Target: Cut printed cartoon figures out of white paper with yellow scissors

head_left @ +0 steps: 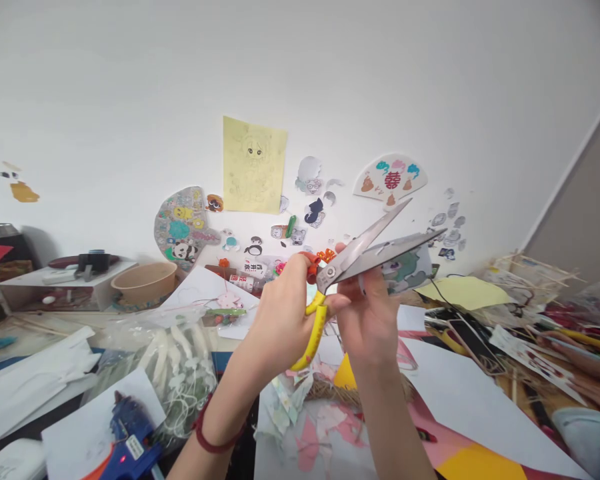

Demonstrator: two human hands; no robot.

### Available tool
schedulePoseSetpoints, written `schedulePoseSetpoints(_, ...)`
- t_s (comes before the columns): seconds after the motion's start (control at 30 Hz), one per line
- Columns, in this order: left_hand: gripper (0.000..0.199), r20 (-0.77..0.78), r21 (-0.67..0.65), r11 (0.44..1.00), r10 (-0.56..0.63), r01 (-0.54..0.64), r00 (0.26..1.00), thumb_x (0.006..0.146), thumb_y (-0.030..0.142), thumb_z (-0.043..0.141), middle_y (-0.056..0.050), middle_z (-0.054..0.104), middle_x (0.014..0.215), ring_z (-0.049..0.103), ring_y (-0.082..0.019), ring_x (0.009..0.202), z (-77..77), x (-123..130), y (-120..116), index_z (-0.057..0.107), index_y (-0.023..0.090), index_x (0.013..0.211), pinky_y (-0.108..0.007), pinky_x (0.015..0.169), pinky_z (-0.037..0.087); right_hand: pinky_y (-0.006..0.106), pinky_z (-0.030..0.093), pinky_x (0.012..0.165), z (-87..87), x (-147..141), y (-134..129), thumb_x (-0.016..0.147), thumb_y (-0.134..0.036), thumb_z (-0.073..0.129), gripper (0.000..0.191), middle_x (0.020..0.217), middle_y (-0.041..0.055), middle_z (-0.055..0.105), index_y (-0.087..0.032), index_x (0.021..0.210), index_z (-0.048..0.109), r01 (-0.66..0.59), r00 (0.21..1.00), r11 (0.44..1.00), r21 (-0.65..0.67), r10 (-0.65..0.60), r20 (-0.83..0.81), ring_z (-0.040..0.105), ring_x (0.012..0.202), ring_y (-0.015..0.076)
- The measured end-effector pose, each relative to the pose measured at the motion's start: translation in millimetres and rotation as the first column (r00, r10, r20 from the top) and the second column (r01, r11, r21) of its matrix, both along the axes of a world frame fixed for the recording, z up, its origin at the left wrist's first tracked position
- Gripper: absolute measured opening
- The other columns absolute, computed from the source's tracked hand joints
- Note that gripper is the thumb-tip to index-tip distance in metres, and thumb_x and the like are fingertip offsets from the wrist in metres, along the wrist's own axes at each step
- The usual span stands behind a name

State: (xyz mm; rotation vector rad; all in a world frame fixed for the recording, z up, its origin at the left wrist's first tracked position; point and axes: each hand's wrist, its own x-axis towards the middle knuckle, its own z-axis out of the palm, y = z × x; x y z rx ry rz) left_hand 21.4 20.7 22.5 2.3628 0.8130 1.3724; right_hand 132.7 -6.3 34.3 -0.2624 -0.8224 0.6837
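Note:
My left hand (283, 317), with a dark red band at the wrist, grips the yellow handles of a large pair of scissors (330, 272). Their metal blades are spread apart and point up to the right. Beside it, my right hand (373, 320) holds a paper piece with a green-haired drawing (407, 270), partly hidden behind the lower blade. A small orange-red item (311, 265) shows at my left fingers; its shape is unclear. Below both hands lie pink and pale green paper scraps (330, 427).
A blue glue gun (133, 437) lies on white paper at the lower left, near a plastic bag of white strips (177, 360). A tan bowl (145, 283) stands behind. What looks like another person's hand (575, 357) is at the far right. Cutouts and a yellow sheet (254, 167) hang on the wall.

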Motion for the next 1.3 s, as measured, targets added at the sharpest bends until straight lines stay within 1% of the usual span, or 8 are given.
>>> schedulePoseSetpoints(0.1, 0.029, -0.035, -0.008, 1.0, 0.013, -0.014, 0.999, 0.093, 0.048, 0.053, 0.002, 0.053, 0.083, 0.042, -0.015, 0.065, 4.7, -3.8, -3.5, 0.037, 0.024, 0.097, -0.029, 0.061, 0.031, 0.031, 0.062, 0.078, 0.7, 4.8, 0.5, 0.07, -0.028, 0.084, 0.035, 0.104, -0.0033, 0.078, -0.033, 0.103, 0.073, 0.098, 0.995, 0.993, 0.064, -0.1, 0.023, 0.073, 0.087, 0.0152)
schedulePoseSetpoints(0.2, 0.033, -0.071, -0.014, 0.999, 0.042, -0.043, 0.997, 0.092, 0.053, 0.052, 0.002, 0.052, 0.083, 0.042, -0.016, 0.064, 8.5, -8.0, -6.4, 0.037, 0.024, 0.094, -0.03, 0.06, 0.03, 0.032, 0.06, 0.085, 1.0, 10.6, 1.6, 0.07, -0.021, 0.083, 0.032, 0.102, -0.0054, 0.077, -0.033, 0.099, 0.074, 0.176, 0.982, 0.971, 0.161, -0.185, 0.043, 0.073, 0.086, 0.0136)
schedulePoseSetpoints(0.4, 0.044, -0.086, 0.015, 0.998, 0.054, -0.053, 0.995, 0.09, 0.065, 0.049, 0.001, 0.051, 0.08, 0.044, -0.018, 0.067, 12.9, -15.4, -8.5, 0.042, 0.023, 0.099, -0.031, 0.063, 0.033, 0.041, 0.058, 0.092, 1.9, 19.4, 0.9, 0.073, -0.018, 0.08, 0.034, 0.102, -0.0036, 0.078, -0.034, 0.102, 0.073, 0.286, 0.936, 0.932, 0.221, -0.321, 0.143, 0.073, 0.1, 0.0209)
schedulePoseSetpoints(0.5, 0.046, -0.099, 0.031, 0.998, 0.056, -0.053, 0.994, 0.089, 0.067, 0.049, 0.002, 0.05, 0.079, 0.042, -0.017, 0.066, 14.4, -17.3, -9.4, 0.043, 0.023, 0.101, -0.031, 0.062, 0.032, 0.044, 0.058, 0.095, 1.9, 21.3, -1.1, 0.073, -0.017, 0.079, 0.039, 0.103, -0.0036, 0.077, -0.036, 0.106, 0.072, 0.31, 0.922, 0.922, 0.232, -0.351, 0.164, 0.072, 0.105, 0.0223)
schedulePoseSetpoints(0.63, 0.046, -0.118, 0.045, 0.996, 0.079, -0.074, 0.99, 0.088, 0.067, 0.051, 0.002, 0.049, 0.079, 0.039, -0.017, 0.064, 15.8, -19.0, -11.2, 0.041, 0.023, 0.097, -0.031, 0.062, 0.032, 0.043, 0.056, 0.097, 1.8, 23.1, -4.2, 0.073, -0.015, 0.079, 0.032, 0.101, -0.004, 0.077, -0.035, 0.097, 0.073, 0.333, 0.909, 0.91, 0.246, -0.379, 0.171, 0.071, 0.106, 0.0209)
schedulePoseSetpoints(0.8, 0.037, -0.159, 0.08, 0.992, 0.112, -0.1, 0.981, 0.092, 0.06, 0.048, 0.0, 0.051, 0.082, 0.041, -0.018, 0.065, 16.5, -21.5, -13.1, 0.037, 0.024, 0.093, -0.031, 0.061, 0.031, 0.045, 0.059, 0.091, 3.2, 25.4, -7.3, 0.071, -0.019, 0.081, 0.022, 0.095, -0.0021, 0.077, -0.03, 0.088, 0.072, 0.374, 0.89, 0.9, 0.225, -0.416, 0.185, 0.073, 0.091, 0.0212)
schedulePoseSetpoints(0.93, 0.032, -0.193, 0.101, 0.988, 0.136, -0.118, 0.972, 0.092, 0.054, 0.048, -0.001, 0.053, 0.084, 0.042, -0.018, 0.064, 18.1, -23.4, -13.9, 0.035, 0.024, 0.09, -0.03, 0.059, 0.029, 0.04, 0.059, 0.09, 5.0, 26.7, -9.7, 0.072, -0.015, 0.08, 0.023, 0.086, -0.0048, 0.074, -0.031, 0.087, 0.072, 0.383, 0.88, 0.886, 0.26, -0.435, 0.188, 0.072, 0.085, 0.0177)
schedulePoseSetpoints(1.3, 0.03, -0.18, 0.151, 0.98, 0.158, -0.132, 0.971, 0.091, 0.05, 0.052, 0.001, 0.053, 0.08, 0.041, -0.016, 0.059, 17.3, -24.6, -16.9, 0.037, 0.025, 0.088, -0.029, 0.057, 0.029, 0.043, 0.055, 0.094, 6.0, 27.5, -14.9, 0.075, -0.02, 0.079, 0.023, 0.099, -0.0032, 0.075, -0.034, 0.091, 0.071, 0.392, 0.862, 0.881, 0.265, -0.453, 0.229, 0.072, 0.097, 0.0223)
